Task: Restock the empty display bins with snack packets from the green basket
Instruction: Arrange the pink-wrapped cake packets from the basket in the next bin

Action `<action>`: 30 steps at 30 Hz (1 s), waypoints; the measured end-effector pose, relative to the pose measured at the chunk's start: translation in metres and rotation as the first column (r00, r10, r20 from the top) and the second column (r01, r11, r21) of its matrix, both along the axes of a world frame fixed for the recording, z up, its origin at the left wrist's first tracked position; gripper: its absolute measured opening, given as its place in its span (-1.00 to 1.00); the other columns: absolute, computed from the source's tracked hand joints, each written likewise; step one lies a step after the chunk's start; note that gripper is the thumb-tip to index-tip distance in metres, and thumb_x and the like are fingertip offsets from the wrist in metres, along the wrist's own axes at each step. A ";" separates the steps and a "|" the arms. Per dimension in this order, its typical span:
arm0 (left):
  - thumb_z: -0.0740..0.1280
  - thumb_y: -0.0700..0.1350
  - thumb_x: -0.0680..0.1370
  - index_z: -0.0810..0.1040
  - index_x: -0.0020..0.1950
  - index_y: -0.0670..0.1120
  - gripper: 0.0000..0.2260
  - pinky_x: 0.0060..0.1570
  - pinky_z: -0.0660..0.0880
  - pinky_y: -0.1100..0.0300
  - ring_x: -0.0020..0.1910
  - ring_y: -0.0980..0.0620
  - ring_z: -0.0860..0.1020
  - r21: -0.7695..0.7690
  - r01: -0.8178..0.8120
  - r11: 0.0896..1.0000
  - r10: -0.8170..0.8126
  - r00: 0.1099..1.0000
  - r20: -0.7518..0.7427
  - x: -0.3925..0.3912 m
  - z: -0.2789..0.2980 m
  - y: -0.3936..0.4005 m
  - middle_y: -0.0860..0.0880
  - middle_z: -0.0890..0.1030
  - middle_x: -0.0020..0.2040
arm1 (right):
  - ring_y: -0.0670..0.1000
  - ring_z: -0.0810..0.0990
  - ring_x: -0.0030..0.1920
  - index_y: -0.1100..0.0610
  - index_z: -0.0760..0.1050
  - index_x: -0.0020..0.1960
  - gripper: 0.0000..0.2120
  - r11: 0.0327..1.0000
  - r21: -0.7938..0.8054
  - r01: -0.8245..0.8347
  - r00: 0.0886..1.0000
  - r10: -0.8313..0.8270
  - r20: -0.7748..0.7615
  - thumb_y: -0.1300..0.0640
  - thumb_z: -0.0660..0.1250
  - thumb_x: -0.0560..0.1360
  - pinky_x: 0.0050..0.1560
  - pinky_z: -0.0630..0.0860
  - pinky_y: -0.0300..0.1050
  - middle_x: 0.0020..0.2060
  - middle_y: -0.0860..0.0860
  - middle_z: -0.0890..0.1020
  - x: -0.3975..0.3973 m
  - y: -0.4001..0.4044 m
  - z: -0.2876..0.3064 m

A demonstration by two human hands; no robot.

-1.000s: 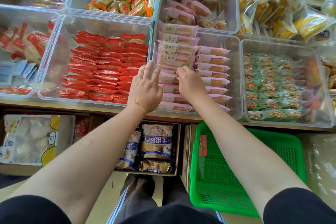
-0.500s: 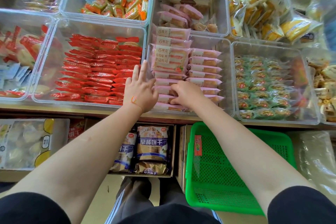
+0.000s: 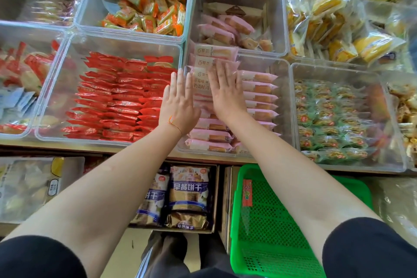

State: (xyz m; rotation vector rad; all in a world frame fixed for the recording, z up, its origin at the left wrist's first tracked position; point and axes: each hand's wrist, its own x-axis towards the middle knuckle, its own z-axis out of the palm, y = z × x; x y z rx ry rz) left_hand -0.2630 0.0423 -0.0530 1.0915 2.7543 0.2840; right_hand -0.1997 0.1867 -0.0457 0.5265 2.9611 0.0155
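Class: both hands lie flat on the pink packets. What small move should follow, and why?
Probably lift both hands off. The left hand and right hand lie open on the pink packets, already in rows, and the green basket looks empty.

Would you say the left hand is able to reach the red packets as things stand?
Probably yes: the left hand is open beside the red packets, with only a low bin wall between and nothing covering them.
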 end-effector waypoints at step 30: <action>0.44 -0.07 0.33 0.61 0.15 -0.14 -0.60 -0.11 0.53 0.02 -0.02 -0.15 0.55 0.024 0.572 0.820 -0.565 0.816 -0.118 -0.010 0.006 0.033 -0.10 0.59 0.05 | 0.18 0.04 0.58 0.03 0.10 0.60 -0.42 0.994 -0.104 -0.024 0.999 0.020 -0.039 -0.19 -0.05 0.65 0.55 -0.06 0.13 0.58 0.11 0.15 -0.055 0.047 0.033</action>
